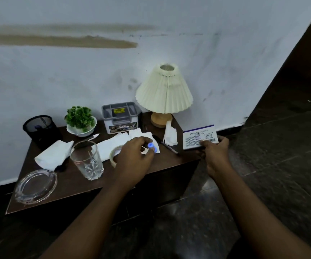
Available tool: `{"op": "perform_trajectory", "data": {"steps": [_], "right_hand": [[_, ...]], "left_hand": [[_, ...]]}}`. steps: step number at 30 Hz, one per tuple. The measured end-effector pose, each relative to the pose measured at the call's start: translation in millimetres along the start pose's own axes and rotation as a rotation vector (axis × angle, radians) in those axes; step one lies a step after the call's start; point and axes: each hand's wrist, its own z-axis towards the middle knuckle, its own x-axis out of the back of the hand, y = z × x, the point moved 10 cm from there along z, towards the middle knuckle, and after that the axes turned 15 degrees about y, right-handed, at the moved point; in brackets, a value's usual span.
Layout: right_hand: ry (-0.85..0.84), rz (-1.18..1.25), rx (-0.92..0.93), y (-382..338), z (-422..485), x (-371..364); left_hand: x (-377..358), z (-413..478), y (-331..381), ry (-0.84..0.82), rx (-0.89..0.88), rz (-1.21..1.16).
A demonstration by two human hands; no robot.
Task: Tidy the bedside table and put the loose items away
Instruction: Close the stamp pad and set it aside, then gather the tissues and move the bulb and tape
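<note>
My left hand [134, 156] hides most of what it holds. Only a small blue-capped item [150, 146] shows past the curled fingers, and I cannot tell what it is. The same hand covers the near side of a tape roll [114, 156] lying just left of it. My right hand [214, 154] grips the lower edge of a white Faber-Castell box [200, 136], thumb on its face. The box has a purple top stripe and a barcode, and its small print is unreadable.

Between the hands a black pen [166, 146] lies on the bedside table [66, 184]. Loose white papers [113, 143] spread under and beyond my left hand. Left of that hand stands a clear glass [86, 159], then a folded tissue [53, 156] and a glass ashtray [36, 186]. Beyond my hands, against the wall, are a mesh pen cup [40, 128], a white pen [94, 136], a potted plant [80, 118], a grey organizer [121, 116] and a pleated lamp [164, 90]. A crumpled tissue [169, 135] lies at the lamp's base.
</note>
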Motion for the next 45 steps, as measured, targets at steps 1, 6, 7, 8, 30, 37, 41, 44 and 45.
{"op": "perform_trajectory", "data": {"steps": [1, 6, 7, 8, 30, 37, 41, 44, 45], "right_hand": [[-0.002, -0.027, -0.006, 4.2, 7.9, 2.4], [-0.027, -0.187, -0.078, 26.5, 32.1, -0.7], [-0.033, -0.23, -0.074, 29.9, 34.3, -1.9], [-0.049, -0.274, -0.069, 34.2, 35.5, -3.8], [-0.204, -0.704, 0.152, 50.4, 30.9, -13.7], [-0.165, -0.883, 0.275, 36.1, 27.9, -16.4], [-0.044, -0.982, 0.608, -4.8, 14.2, -27.3], [-0.011, -0.959, 0.81, -31.2, -6.4, -47.6], [-0.026, -0.945, 0.842, -35.3, -12.9, -57.2]], "left_hand": [[-9.2, -0.8, 0.2, -0.013, -0.003, 0.001], [-44.1, -5.7, -3.1, -0.088, -0.054, 0.051], [-48.2, -6.5, -5.5, -0.096, -0.053, 0.053], [-50.7, -6.9, -8.1, -0.099, -0.052, 0.052], [-124.3, -14.7, -7.5, -0.108, 0.025, 0.159], [-129.8, -10.4, -14.1, -0.105, 0.033, 0.173], [-130.4, -10.3, -15.8, -0.175, 0.009, 0.15], [-123.5, -5.0, -17.5, -0.192, 0.004, 0.128], [-119.0, -1.9, -18.5, -0.186, 0.011, 0.123]]}}
